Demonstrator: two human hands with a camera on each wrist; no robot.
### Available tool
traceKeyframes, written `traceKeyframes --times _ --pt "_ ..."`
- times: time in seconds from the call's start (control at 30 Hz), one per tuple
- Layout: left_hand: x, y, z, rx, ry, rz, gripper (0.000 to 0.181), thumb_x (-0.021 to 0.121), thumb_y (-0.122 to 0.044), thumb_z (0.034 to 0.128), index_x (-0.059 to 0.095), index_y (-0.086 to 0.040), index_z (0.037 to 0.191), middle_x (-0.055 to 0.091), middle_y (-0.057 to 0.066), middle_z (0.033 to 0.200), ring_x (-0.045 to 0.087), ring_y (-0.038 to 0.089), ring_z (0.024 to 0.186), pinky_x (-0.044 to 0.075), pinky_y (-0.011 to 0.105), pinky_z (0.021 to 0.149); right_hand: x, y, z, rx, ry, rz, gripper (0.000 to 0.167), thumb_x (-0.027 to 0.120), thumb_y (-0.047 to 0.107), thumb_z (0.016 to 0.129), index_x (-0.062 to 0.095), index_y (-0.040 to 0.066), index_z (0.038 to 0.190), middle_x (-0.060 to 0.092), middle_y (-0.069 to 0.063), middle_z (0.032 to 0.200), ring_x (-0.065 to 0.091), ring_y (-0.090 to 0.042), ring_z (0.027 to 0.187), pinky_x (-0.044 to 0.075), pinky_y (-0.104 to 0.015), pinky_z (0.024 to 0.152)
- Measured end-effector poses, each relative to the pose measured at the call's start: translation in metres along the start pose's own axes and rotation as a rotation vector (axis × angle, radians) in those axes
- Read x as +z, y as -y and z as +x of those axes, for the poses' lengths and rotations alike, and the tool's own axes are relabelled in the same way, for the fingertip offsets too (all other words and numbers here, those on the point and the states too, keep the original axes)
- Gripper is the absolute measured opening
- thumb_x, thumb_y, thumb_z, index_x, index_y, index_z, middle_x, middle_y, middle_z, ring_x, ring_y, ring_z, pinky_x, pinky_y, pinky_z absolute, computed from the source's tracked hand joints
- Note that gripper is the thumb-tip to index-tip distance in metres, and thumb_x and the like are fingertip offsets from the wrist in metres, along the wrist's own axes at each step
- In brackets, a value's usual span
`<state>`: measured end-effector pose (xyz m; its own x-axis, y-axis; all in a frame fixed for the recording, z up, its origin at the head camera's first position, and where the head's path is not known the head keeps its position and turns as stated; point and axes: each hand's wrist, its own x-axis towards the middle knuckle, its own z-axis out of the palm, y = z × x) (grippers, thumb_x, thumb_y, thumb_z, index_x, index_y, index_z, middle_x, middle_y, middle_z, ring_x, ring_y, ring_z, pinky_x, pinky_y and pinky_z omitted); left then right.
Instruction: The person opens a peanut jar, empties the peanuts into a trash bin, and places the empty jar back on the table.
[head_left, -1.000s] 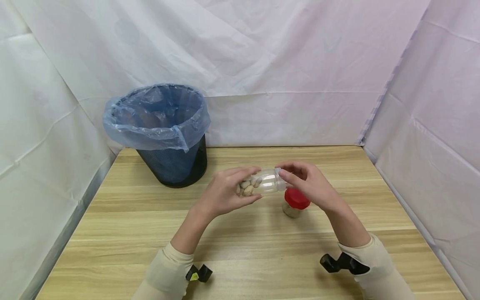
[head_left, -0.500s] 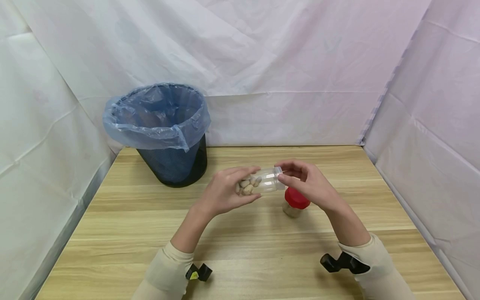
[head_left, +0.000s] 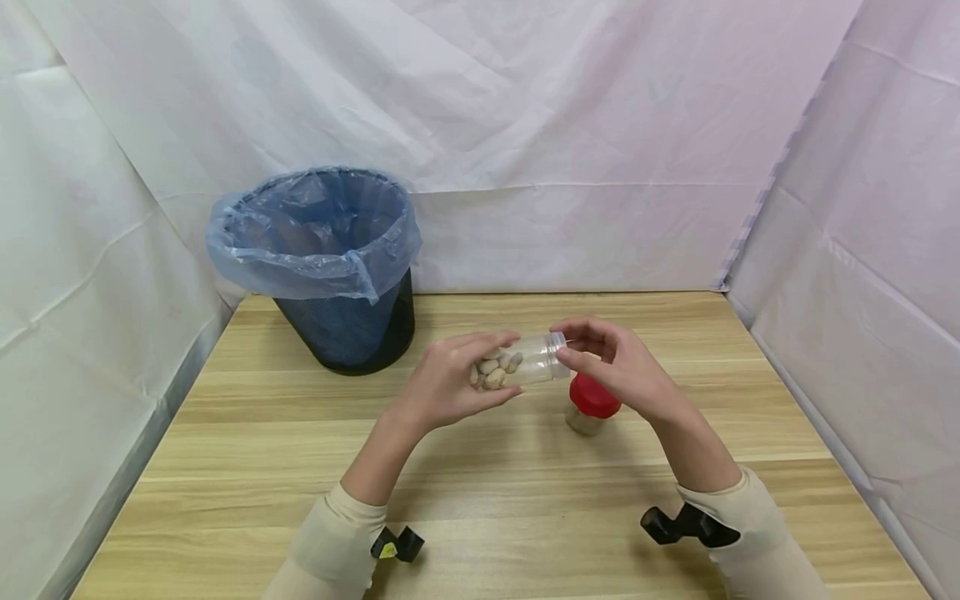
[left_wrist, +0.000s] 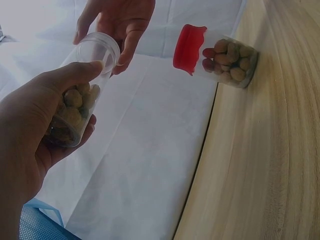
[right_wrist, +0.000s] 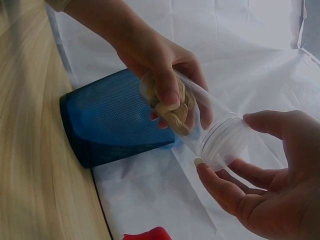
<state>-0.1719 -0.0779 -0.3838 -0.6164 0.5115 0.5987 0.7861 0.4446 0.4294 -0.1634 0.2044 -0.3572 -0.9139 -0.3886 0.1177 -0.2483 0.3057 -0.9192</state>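
Note:
In the head view a clear plastic jar [head_left: 534, 360] is held tilted above the table, its far end pointing right. My left hand [head_left: 446, 379] grips its base end, which holds several tan, nut-like pieces [head_left: 493, 377]. Around the clear lid [right_wrist: 220, 140] at the other end, my right hand [head_left: 618, 367] has its thumb and fingertips curled. Whether the lid is loose cannot be told. A second jar with a red, wavy-edged lid [head_left: 595, 397] stands on the table below my right hand. Brownish round pieces [left_wrist: 230, 60] fill much of it in the left wrist view.
A black mesh bin [head_left: 352, 329] lined with a blue plastic bag [head_left: 300, 275] stands at the back left of the wooden table [head_left: 487, 517]. White sheeting [head_left: 562, 233] hangs behind and at both sides.
The jar's lid end has risen very slightly, and my right fingers have shifted a little up and left on it. My left hand and the red-lidded jar look unmoved.

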Motion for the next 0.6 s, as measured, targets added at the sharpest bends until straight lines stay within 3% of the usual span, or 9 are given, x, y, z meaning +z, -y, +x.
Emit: traceKeyframes --times 0.3,0.6 --pt "0.0003 0.0008 0.0 0.0 -0.002 0.002 0.062 0.098 -0.029 0.0804 0.075 -0.01 0.135 0.08 0.011 0.125 0.08 0.02 0.104 0.066 0.033 0.087 -0.0021 -0.0027 0.0006 -0.05 0.026 0.026 0.04 0.072 0.012 0.102 0.065 0.004 0.14 0.069 -0.012 0.134 0.07 -0.018 0.121 0.061 -0.025 0.093" --pt "-0.0012 -0.0002 0.0002 -0.017 0.011 -0.007 0.063 0.098 -0.029 0.0809 0.074 -0.011 0.136 0.08 0.01 0.126 0.079 0.02 0.104 0.066 0.034 0.088 -0.0028 -0.0014 0.0004 -0.05 0.048 0.036 0.044 0.072 0.012 0.102 0.061 0.004 0.144 0.064 -0.012 0.142 0.067 -0.02 0.126 0.061 -0.026 0.097"
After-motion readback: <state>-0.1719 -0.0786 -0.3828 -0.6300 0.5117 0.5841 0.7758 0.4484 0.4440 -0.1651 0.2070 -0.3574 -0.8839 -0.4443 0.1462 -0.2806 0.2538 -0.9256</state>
